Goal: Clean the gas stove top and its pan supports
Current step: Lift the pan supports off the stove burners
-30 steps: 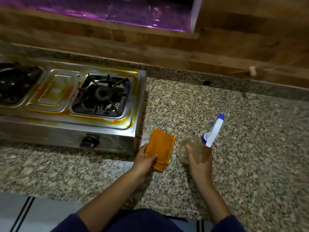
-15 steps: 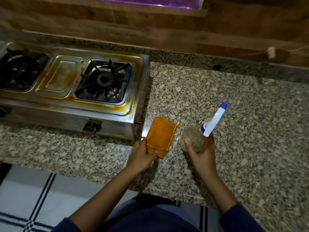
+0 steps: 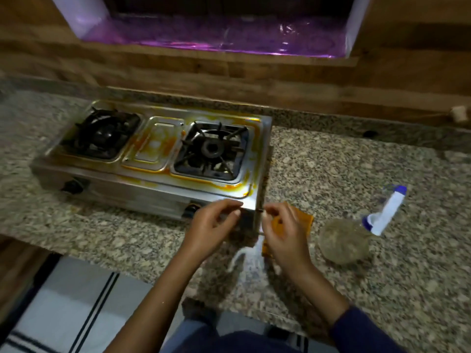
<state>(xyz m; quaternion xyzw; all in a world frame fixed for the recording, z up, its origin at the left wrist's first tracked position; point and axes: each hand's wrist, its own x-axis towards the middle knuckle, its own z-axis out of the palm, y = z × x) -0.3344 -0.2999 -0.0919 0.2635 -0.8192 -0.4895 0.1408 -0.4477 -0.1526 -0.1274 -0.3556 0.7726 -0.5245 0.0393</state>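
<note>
- Sitting toward the back edge of the granite desk (image 3: 356,161), the gas stove (image 3: 153,189) lies just beyond both hands, with its right front corner between them.
- Orange stains (image 3: 229,186) ring the steel top. One black pan support (image 3: 211,149) sits over the right burner and another pan support (image 3: 102,133) over the left.
- The left hand (image 3: 211,228) is raised in front of the stove's right front corner, near the right knob (image 3: 191,208). Its fingers are bent and its thumb and forefinger tips are close together. Blur hides whether they pinch anything or touch the steel.
- The right hand (image 3: 285,238) hovers just right of that corner with its fingers curled. It is over an orange cloth (image 3: 304,219), which shows behind and between the fingers. I cannot tell whether it grips the cloth or only hangs above it.
- A clear spray bottle (image 3: 344,242) with a white and blue trigger head (image 3: 387,212) is on the desk to the right of the right hand, apart from it and nearer the front edge than the back.
- Both forearms reach in over the front edge of the desk.
</note>
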